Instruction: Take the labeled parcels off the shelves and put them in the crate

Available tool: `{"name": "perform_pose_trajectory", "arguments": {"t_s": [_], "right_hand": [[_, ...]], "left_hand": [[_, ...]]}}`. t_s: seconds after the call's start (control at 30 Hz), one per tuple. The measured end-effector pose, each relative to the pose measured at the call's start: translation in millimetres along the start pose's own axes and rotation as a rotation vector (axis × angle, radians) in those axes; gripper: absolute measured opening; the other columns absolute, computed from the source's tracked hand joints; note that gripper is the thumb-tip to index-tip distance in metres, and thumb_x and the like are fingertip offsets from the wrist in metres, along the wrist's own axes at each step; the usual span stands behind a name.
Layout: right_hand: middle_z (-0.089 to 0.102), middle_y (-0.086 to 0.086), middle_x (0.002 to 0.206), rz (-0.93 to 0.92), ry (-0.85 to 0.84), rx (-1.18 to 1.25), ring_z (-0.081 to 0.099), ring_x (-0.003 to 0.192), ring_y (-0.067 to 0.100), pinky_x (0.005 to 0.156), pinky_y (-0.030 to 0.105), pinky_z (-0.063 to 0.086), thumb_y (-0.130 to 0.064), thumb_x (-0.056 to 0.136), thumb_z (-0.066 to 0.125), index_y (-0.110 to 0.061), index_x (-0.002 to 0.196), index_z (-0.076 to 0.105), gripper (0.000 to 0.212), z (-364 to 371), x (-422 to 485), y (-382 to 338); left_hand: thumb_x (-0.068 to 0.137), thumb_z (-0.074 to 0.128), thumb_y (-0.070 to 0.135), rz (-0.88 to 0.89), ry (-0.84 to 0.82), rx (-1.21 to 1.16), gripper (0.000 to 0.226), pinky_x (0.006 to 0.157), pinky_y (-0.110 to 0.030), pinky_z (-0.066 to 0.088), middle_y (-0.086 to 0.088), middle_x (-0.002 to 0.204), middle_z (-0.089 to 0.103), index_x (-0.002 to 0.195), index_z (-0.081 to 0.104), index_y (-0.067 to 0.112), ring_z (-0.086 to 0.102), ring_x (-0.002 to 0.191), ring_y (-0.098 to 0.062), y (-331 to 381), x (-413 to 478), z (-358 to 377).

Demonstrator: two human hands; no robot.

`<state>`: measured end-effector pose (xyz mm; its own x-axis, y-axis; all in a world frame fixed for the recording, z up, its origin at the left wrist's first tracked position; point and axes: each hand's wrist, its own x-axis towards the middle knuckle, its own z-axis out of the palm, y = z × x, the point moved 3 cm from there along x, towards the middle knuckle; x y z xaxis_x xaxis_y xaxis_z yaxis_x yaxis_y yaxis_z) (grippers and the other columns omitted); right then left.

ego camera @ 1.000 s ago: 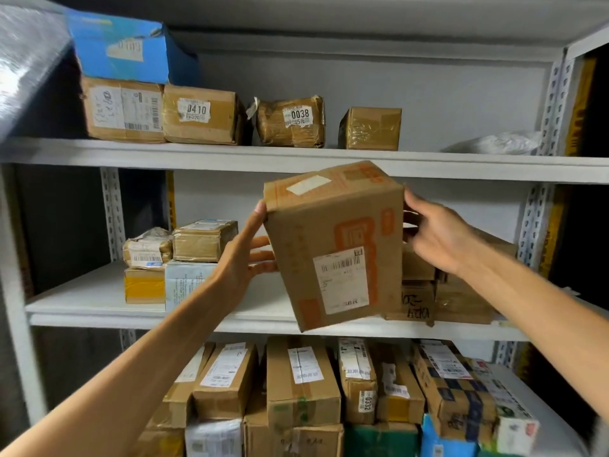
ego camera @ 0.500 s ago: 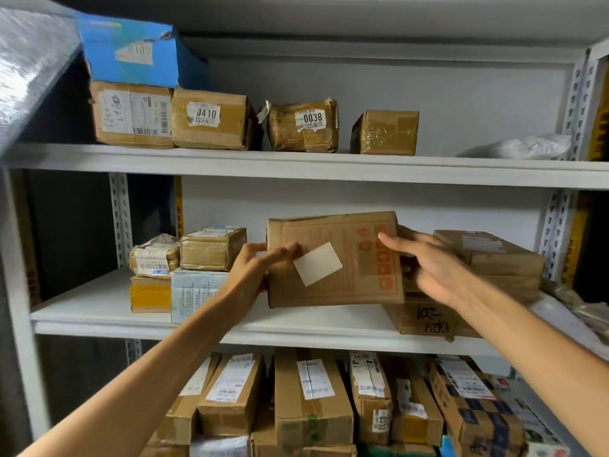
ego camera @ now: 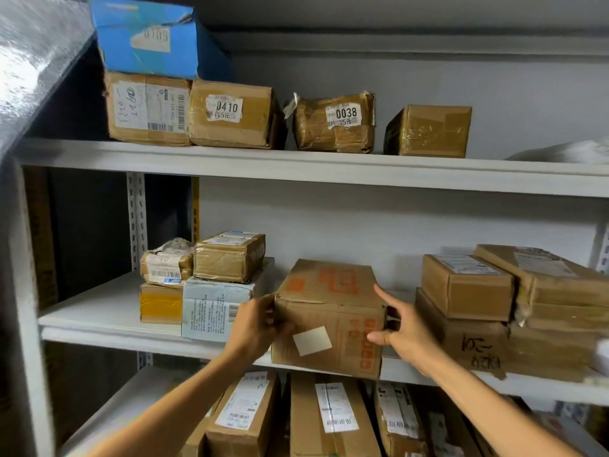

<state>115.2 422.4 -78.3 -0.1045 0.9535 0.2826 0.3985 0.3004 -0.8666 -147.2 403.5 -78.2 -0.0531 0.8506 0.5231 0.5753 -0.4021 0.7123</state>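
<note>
A brown cardboard box point(ego camera: 329, 321) with orange print and a blank white sticker on its front lies on the middle shelf point(ego camera: 108, 321), its front edge at the shelf lip. My left hand point(ego camera: 255, 328) grips its front left corner, fingers curled round the edge. My right hand point(ego camera: 403, 331) holds the right end, thumb on the front face and index finger stretched along the top corner. Labeled parcels marked 0410 point(ego camera: 230, 113) and 0038 point(ego camera: 334, 125) sit on the top shelf. No crate is in view.
A small stack of parcels point(ego camera: 201, 278) stands left of the box and stacked cartons point(ego camera: 494, 311) stand right of it. A blue box point(ego camera: 148, 37) tops the upper-left pile. The lower shelf holds several labeled parcels point(ego camera: 329, 420) packed side by side.
The box was held up in the air with its barcode label facing me; it has been turned and lowered onto the middle shelf, both hands staying at its sides.
</note>
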Motion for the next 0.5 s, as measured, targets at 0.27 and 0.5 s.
{"name": "perform_pose_trajectory", "arguments": {"t_s": [0.27, 0.5], "right_hand": [[0.043, -0.003, 0.144, -0.057, 0.021, -0.126, 0.037, 0.109, -0.003, 0.085, 0.016, 0.038, 0.001, 0.081, 0.069, -0.033, 0.150, 0.023, 0.090, 23.1, 40.7, 0.8], [0.045, -0.002, 0.144, -0.064, 0.034, -0.124, 0.036, 0.115, 0.000, 0.100, 0.030, 0.038, 0.002, 0.082, 0.068, -0.034, 0.150, 0.024, 0.088, 28.7, 55.7, 10.2]], "left_hand": [[0.076, 0.077, 0.010, -0.046, 0.076, 0.135, 0.031, 0.059, -0.005, 0.042, 0.003, 0.093, 0.067, 0.105, 0.065, 0.013, 0.061, 0.083, -0.008, -17.5, 24.3, 3.6], [0.080, 0.074, 0.009, -0.094, 0.117, 0.132, 0.032, 0.068, -0.016, 0.051, -0.002, 0.098, 0.068, 0.110, 0.063, 0.010, 0.065, 0.092, -0.017, -25.9, 29.4, 12.1]]}}
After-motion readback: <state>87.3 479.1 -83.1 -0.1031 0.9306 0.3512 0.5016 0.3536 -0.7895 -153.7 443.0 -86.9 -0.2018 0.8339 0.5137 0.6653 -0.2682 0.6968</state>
